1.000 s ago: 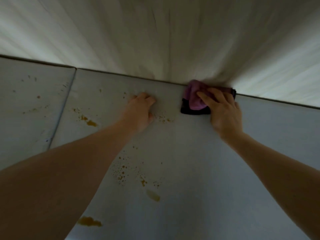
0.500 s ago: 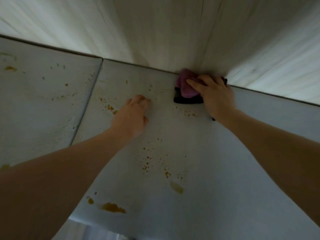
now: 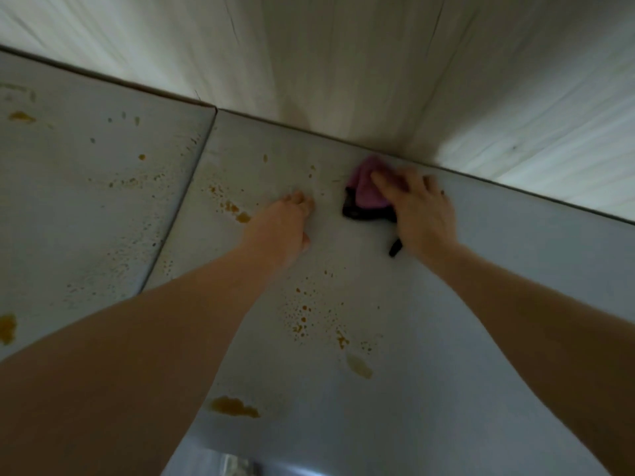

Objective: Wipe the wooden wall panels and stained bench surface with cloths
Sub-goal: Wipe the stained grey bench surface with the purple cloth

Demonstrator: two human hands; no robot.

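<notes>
The right hand [image 3: 417, 214] presses the pink cloth [image 3: 366, 192] flat under spread fingers [image 3: 385, 182], by the wall [image 3: 343, 80]. Best to keep even pressure and drag toward the orange stains [image 3: 302, 319] — the left hand [image 3: 283, 228] braces bare on the counter [image 3: 515, 269], fingers lightly curled, holding nothing.

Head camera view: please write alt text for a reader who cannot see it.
The right hand presses a pink and black cloth on a grey bench beside the wooden wall. The left hand rests on the bench among orange-brown stains.
</notes>
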